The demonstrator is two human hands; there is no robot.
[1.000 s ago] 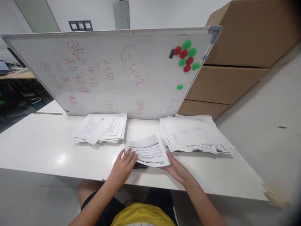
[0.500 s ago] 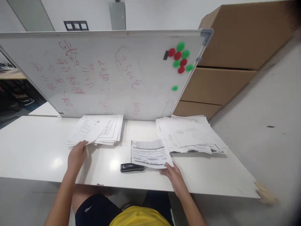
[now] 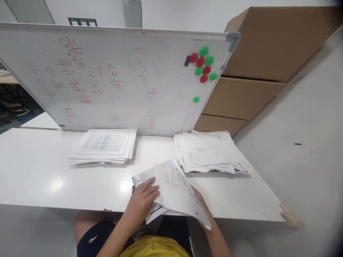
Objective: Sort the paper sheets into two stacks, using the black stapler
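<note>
My left hand (image 3: 141, 200) presses its fingers on a few printed sheets (image 3: 174, 187) at the near edge of the white table (image 3: 40, 175). My right hand (image 3: 199, 200) is mostly hidden beneath those sheets and grips them from below, lifting the top sheet at a tilt. A paper stack (image 3: 103, 145) lies to the left of them and a looser paper pile (image 3: 210, 152) to the right. The black stapler seen earlier is covered by the sheets and my left hand.
A whiteboard (image 3: 120, 78) with red writing leans upright along the table's far edge, carrying red and green magnets (image 3: 203, 64). Brown cardboard boxes (image 3: 262, 64) stand stacked behind it at the right. The grey floor spreads to the right.
My left hand took a sheet from the left stack and brought it back to the centre sheets. The sheets now cover the stapler, and my right hand has lifted them at the table edge.
</note>
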